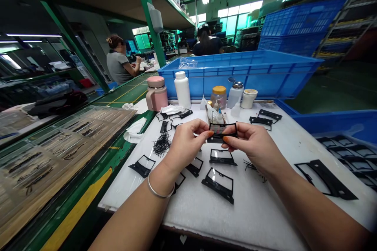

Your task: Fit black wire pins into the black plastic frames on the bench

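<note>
Both hands hold one black plastic frame with a clear window [223,128] above the white work surface [188,219]. My left hand [188,141] pinches its left end between thumb and fingers. At the right end, my right hand [250,139] grips it, thumb in front and fingers behind. Similar frames lie below the hands, among them one frame [219,184] near the front and another frame [222,157] just behind it. A pile of thin black strips [161,144] rests left of my left hand. More dark strips [253,166] lie partly behind my right wrist.
A pink mug [157,94], a white bottle [183,89], a yellow-lidded jar [218,96] and a pump bottle [235,94] line the back. Behind them stands a large blue crate [241,74]. A compartment tray [59,157] is at left. Two people work farther off.
</note>
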Demonstrator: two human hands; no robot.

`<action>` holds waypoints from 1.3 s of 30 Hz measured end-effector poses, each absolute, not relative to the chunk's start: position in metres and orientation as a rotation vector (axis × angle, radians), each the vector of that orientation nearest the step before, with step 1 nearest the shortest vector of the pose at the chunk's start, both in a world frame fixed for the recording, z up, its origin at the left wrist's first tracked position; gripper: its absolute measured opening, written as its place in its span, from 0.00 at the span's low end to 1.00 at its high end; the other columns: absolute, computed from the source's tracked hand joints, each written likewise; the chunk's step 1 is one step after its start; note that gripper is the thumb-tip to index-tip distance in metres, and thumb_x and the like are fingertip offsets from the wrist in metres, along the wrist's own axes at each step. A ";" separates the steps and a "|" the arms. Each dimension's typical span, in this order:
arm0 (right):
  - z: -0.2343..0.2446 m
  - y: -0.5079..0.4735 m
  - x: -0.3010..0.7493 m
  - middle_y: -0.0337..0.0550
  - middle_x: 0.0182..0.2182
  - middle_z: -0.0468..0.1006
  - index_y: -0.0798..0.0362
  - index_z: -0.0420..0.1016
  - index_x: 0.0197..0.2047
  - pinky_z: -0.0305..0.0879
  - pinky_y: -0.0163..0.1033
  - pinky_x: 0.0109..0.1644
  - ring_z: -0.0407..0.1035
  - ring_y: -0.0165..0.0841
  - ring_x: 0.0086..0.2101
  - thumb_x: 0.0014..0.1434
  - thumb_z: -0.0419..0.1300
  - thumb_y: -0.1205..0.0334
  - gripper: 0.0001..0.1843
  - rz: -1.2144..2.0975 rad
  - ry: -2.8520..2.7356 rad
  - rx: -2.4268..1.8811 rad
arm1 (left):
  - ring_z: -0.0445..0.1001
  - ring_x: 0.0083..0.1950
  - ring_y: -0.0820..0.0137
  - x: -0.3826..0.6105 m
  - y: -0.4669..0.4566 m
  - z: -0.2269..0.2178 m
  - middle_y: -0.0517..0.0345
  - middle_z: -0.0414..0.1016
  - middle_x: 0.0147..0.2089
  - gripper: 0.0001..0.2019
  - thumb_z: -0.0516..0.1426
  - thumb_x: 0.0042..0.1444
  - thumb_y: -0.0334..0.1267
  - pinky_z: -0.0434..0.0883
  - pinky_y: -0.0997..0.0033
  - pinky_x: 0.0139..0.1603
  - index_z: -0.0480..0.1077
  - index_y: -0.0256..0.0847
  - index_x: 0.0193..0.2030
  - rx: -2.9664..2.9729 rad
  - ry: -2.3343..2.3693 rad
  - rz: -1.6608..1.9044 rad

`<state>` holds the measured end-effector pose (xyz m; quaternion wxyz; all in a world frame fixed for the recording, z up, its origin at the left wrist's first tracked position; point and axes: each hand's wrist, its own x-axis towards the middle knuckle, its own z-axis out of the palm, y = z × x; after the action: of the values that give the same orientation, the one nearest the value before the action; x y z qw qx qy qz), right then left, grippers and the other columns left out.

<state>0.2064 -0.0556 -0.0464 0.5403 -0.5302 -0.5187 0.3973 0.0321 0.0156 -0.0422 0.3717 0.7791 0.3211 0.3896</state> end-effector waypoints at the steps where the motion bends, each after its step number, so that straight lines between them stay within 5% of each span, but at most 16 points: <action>1: -0.046 -0.056 0.206 0.40 0.32 0.77 0.55 0.76 0.35 0.70 0.32 0.32 0.74 0.31 0.30 0.53 0.66 0.63 0.06 0.942 -1.234 -1.262 | 0.67 0.31 0.76 0.032 0.015 -0.042 0.61 0.71 0.30 0.04 0.60 0.57 0.32 0.64 0.80 0.29 0.71 0.35 0.32 2.002 0.827 0.999; 16: -0.048 -0.055 0.209 0.43 0.33 0.78 0.55 0.76 0.36 0.71 0.32 0.33 0.77 0.34 0.32 0.53 0.68 0.60 0.09 1.015 -1.183 -1.255 | 0.67 0.31 0.77 0.031 0.014 -0.041 0.61 0.71 0.30 0.05 0.60 0.56 0.33 0.64 0.81 0.30 0.71 0.34 0.32 1.968 0.831 1.002; 22: -0.047 -0.054 0.213 0.45 0.40 0.79 0.54 0.78 0.40 0.70 0.28 0.30 0.77 0.34 0.36 0.54 0.67 0.58 0.11 1.238 -1.059 -1.169 | 0.68 0.27 0.76 0.029 0.019 -0.043 0.59 0.70 0.27 0.09 0.61 0.54 0.37 0.66 0.81 0.27 0.69 0.32 0.32 1.710 0.759 0.905; 39: -0.050 -0.052 0.213 0.43 0.27 0.77 0.56 0.76 0.36 0.67 0.27 0.25 0.74 0.30 0.27 0.50 0.70 0.58 0.13 1.214 -0.984 -1.235 | 0.71 0.34 0.74 0.030 0.023 -0.046 0.54 0.71 0.33 0.15 0.63 0.54 0.41 0.74 0.79 0.31 0.72 0.29 0.41 1.424 0.607 0.800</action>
<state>0.2133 -0.0520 -0.0500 0.5438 -0.5206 -0.4145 0.5114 0.0301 0.0234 -0.0464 0.6441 0.6252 0.2664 0.3512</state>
